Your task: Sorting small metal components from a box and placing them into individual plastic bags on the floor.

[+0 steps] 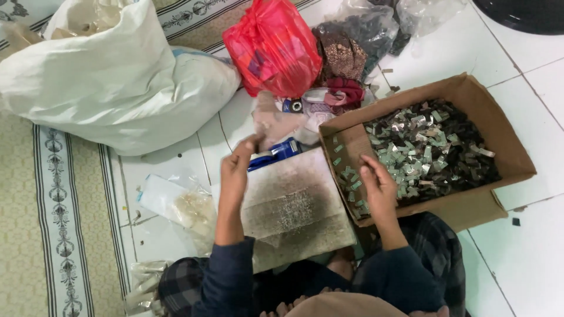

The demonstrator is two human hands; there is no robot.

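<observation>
Dark-sleeved forearms frame a grey speckled foam slab [294,205]. Right hand [379,188] pinches among small silver-green pieces [423,149] inside the brown cardboard box [517,158]; left hand [238,170] hovers raised, grip unclear. Picking stage; placing needs precision.

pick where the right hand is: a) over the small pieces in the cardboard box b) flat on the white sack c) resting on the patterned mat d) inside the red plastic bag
a: the right hand reaches into the near corner of the cardboard box, fingers among the small silvery and dark pieces, well apart from the red plastic bag and white sack.
</observation>
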